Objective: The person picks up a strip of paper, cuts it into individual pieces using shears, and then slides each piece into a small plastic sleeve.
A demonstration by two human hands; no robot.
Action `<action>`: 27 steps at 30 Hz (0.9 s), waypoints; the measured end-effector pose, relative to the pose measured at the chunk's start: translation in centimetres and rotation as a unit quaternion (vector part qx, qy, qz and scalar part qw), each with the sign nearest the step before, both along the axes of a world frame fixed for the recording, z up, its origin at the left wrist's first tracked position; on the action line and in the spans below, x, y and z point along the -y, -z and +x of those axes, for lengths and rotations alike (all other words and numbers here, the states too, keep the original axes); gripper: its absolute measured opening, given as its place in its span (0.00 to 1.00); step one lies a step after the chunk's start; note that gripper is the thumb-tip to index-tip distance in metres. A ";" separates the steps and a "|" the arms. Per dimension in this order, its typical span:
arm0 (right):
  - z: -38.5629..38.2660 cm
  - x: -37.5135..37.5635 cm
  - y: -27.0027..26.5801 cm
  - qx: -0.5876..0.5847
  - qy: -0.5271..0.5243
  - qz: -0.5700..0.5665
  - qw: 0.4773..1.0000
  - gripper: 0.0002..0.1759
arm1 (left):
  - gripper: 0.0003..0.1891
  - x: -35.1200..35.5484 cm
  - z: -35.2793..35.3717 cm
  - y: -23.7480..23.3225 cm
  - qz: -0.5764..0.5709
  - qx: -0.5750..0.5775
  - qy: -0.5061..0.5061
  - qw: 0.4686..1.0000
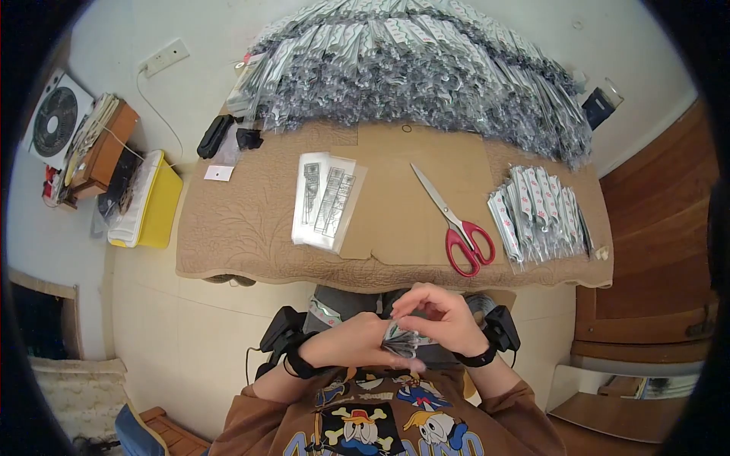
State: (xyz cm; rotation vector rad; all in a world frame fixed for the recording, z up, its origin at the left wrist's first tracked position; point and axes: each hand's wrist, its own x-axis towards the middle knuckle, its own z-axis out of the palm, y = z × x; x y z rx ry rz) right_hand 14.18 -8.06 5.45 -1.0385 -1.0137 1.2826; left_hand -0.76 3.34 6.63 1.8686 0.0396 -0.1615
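Observation:
Low over my lap, in front of the table edge, my left hand (pixel 352 342) is wrapped round a small bundle of thin silvery strips (pixel 400 340). My right hand (pixel 435 313) is at the bundle's upper right side, its fingers curled and pinched near the top; what they pinch is too small to make out. Red-handled scissors (pixel 459 231) lie slightly open on a flat cardboard sheet (pixel 395 197). Left of them are clear plastic sleeves (pixel 327 201) with black print. A pile of packed white-and-green strips (pixel 538 213) lies at the table's right.
A large heap of packed strips (pixel 403 72) covers the back of the brown-clothed table (pixel 236 228). A black case (pixel 215 137) and a white tag (pixel 219 173) lie at its left. A yellow bin (pixel 161 205) and a fan (pixel 57 118) stand further left.

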 end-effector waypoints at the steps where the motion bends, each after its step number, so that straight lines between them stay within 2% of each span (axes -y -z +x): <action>1: 0.1 0.0 -0.2 -0.012 -0.004 -0.003 1.000 0.16 | 0.23 -0.2 0.0 -0.1 -0.023 -0.042 0.016 0.999; 2: 0.2 0.0 -0.4 -0.024 -0.008 -0.006 1.000 0.16 | 0.23 -0.5 0.0 -0.1 -0.023 -0.042 0.016 0.999; 3: 0.1 0.0 -0.7 -0.024 -0.008 -0.006 1.000 0.16 | 0.22 -0.9 -0.1 0.0 -0.102 -0.101 0.006 0.990; 5: 0.0 0.1 -1.4 -0.080 0.100 -0.041 0.991 0.11 | 0.21 -1.5 -0.2 0.1 -0.255 -0.215 -0.015 0.943; 6: -0.1 0.0 -1.5 -0.108 0.153 -0.058 0.981 0.09 | 0.21 -1.4 -0.2 0.3 -0.252 -0.215 -0.016 0.943; 7: -0.2 -0.1 -1.3 -0.109 0.151 -0.055 0.981 0.09 | 0.21 -1.0 0.0 0.5 -0.284 -0.103 -0.102 0.948; 9: -0.9 0.3 -0.1 0.102 0.166 -0.023 0.981 0.09 | 0.22 0.0 0.2 1.0 -0.328 0.126 -0.263 0.899; 10: -1.2 0.6 0.5 0.208 0.171 -0.007 0.963 0.09 | 0.22 0.4 0.5 1.3 -0.327 0.126 -0.264 0.899; 13: -3.9 0.2 2.7 0.152 0.152 -0.023 0.976 0.08 | 0.21 1.4 1.3 2.2 -0.181 0.216 -0.346 0.895; 14: -4.3 0.1 2.9 0.124 0.141 -0.030 0.982 0.08 | 0.21 1.6 1.6 1.8 -0.180 0.216 -0.343 0.896; 15: -4.2 0.0 2.5 0.124 0.143 -0.027 0.981 0.08 | 0.21 1.8 1.9 1.1 -0.276 0.201 -0.376 0.861; 17: -3.5 -0.3 0.7 0.168 0.139 -0.120 0.969 0.09 | 0.20 1.8 2.1 -0.1 -0.455 0.163 -0.429 0.763; 18: -3.2 -0.2 0.3 0.188 0.136 -0.168 0.958 0.09 | 0.20 1.8 2.0 0.1 -0.453 0.164 -0.429 0.764; 19: -2.9 -0.2 0.6 0.188 0.136 -0.166 0.958 0.09 | 0.20 1.6 1.9 0.7 -0.511 0.173 -0.427 0.726; 20: -2.4 -0.1 1.2 0.338 0.129 -0.081 0.929 0.10 | 0.20 1.4 1.9 1.4 -0.566 0.183 -0.421 0.685; 21: -2.0 -0.1 1.9 0.478 0.119 0.007 0.870 0.11 | 0.20 1.1 1.8 2.1 -0.618 0.191 -0.414 0.641; 22: -1.8 -0.2 2.2 0.604 0.106 0.094 0.785 0.12 | 0.20 0.7 1.7 2.8 -0.616 0.192 -0.413 0.643; 23: -1.8 -0.5 1.8 0.604 0.108 0.096 0.784 0.12 | 0.20 0.2 1.4 3.7 -0.650 0.204 -0.380 0.626; 25: -2.1 -1.2 0.5 0.606 0.136 0.171 0.765 0.13 | 0.19 -0.5 1.1 4.7 -0.713 0.228 -0.313 0.584; 27: -1.9 -1.3 0.4 0.604 0.150 0.208 0.754 0.13 | 0.20 -0.6 1.3 4.4 -0.723 0.209 -0.304 0.584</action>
